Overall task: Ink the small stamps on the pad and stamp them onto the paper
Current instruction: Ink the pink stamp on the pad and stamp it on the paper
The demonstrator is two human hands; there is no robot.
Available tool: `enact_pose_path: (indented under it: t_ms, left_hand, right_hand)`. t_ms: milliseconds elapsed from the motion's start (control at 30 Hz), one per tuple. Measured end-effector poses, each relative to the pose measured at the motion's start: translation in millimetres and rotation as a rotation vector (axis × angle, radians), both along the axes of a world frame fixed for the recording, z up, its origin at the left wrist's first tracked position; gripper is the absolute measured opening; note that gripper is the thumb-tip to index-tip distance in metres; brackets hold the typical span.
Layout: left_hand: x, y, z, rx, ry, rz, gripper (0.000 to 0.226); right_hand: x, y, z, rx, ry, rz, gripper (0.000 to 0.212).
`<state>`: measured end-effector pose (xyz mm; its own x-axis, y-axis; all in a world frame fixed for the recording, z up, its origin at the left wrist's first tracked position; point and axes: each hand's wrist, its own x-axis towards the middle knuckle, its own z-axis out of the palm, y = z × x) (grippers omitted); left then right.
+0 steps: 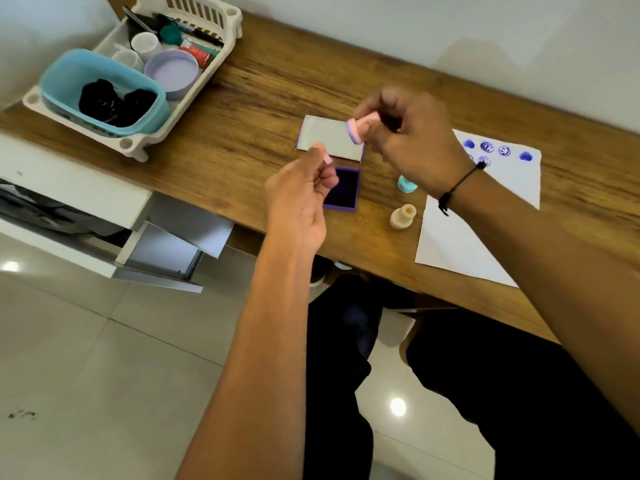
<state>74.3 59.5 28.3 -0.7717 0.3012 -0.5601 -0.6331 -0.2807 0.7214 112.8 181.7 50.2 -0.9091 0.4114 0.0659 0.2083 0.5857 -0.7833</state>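
Right hand (405,140): raised above the desk (263,98), its grip closed on a pink stamp (356,130).
Left hand (301,188): pinching a small pink piece (327,159) over the ink pad (343,188).
Ink pad: open, its lid (329,136) lying just behind.
Paper (485,216): blue prints near its far edge.
Other stamps: teal (406,184) and cream (402,216), between pad and paper.

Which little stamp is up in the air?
The pink stamp, pinched in the right hand. The teal stamp and the beige stamp stand on the desk.

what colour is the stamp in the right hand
Pink, with a lilac base: the small round stamp pinched in the right hand, seen in the head view.
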Motion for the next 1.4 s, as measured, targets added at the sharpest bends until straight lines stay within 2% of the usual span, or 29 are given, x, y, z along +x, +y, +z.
enact_pose_path:
  t_ms: [100, 167, 333, 400, 500, 633, 767, 867, 1100, 1400]
  left_hand:
    - [-2.9, -14.0, -5.6, -0.049, -0.068, 0.103, 0.017]
    - [0.4, -19.9, -9.4, -0.069, -0.150, 0.142, 0.017]
    - [15.8, -22.3, -14.6, -0.067, -0.338, 0.135, 0.012]
    - [17.0, -20.3, -17.3, -0.061, -0.366, 0.156, 0.021]
    - [17.5, -16.2, -16.1, -0.008, -0.410, 0.171, 0.023]
    - [19.7, -10.7, -12.1, 0.043, -0.474, 0.235, 0.036]
    - [21.0, -6.0, -12.3, 0.025, -0.495, 0.263, 0.031]
    - [20.3, -3.0, -10.3, 0.032, -0.512, 0.302, 0.024]
    - [22.0, -2.9, -11.2, 0.022, -0.490, 0.308, 0.035]
    - [28.2, -0.4, -7.0, 0.008, -0.440, 0.329, 0.031]
  right_hand:
    - [-8.1, -9.0, -12.0, 0.337, -0.128, 0.151, 0.018]
    - [-14.8, -18.0, -20.5, 0.482, -0.228, 0.270, 0.021]
    - [-22.1, -27.6, -33.8, 0.655, -0.365, 0.371, 0.019]
    - [-21.3, -32.2, -39.6, 0.723, -0.381, 0.370, 0.019]
    - [-23.3, -36.5, -42.3, 0.754, -0.403, 0.389, 0.018]
    - [-36.7, -37.8, -30.2, 0.820, -0.482, 0.508, 0.023]
    - [-42.6, -42.1, -26.6, 0.943, -0.503, 0.613, 0.028]
    - [-42.4, -40.2, -25.0, 0.952, -0.503, 0.636, 0.030]
    - [-45.2, -41.8, -30.2, 0.862, -0.499, 0.552, 0.025]
    - [-47.6, -41.4, -23.4, 0.766, -0.558, 0.467, 0.028]
